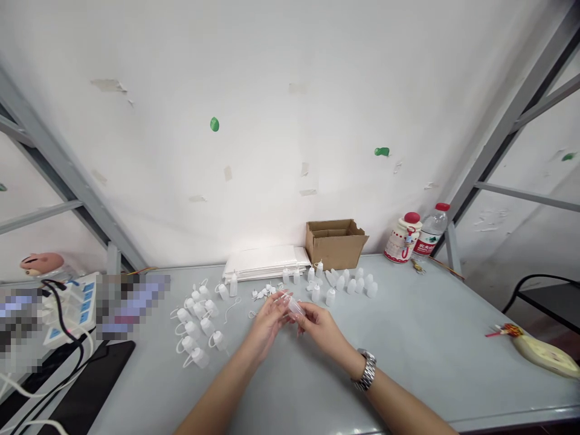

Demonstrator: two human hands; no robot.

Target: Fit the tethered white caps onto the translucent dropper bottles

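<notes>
A small translucent squeeze bottle (295, 307) is held tilted between my two hands above the grey table. My right hand (319, 325) pinches its body between thumb and fingers. At the bottle's top end, the fingers of my left hand (270, 317) are closed around the cap area; the fingertips partly hide it. Just beyond my hands lies a pile of small white caps (266, 292). To the left stand several capped bottles (199, 357) with looped straps. Several bottles without straps (351, 286) are grouped to the right, some with cone-shaped tops.
An open cardboard box (338, 251) and a stack of white padded envelopes (265, 263) sit against the wall. A red-capped water bottle (431, 234) and a decorated jar (402, 240) stand back right. A power strip (72, 308) with cables lies left, near a black phone-like slab (93, 386).
</notes>
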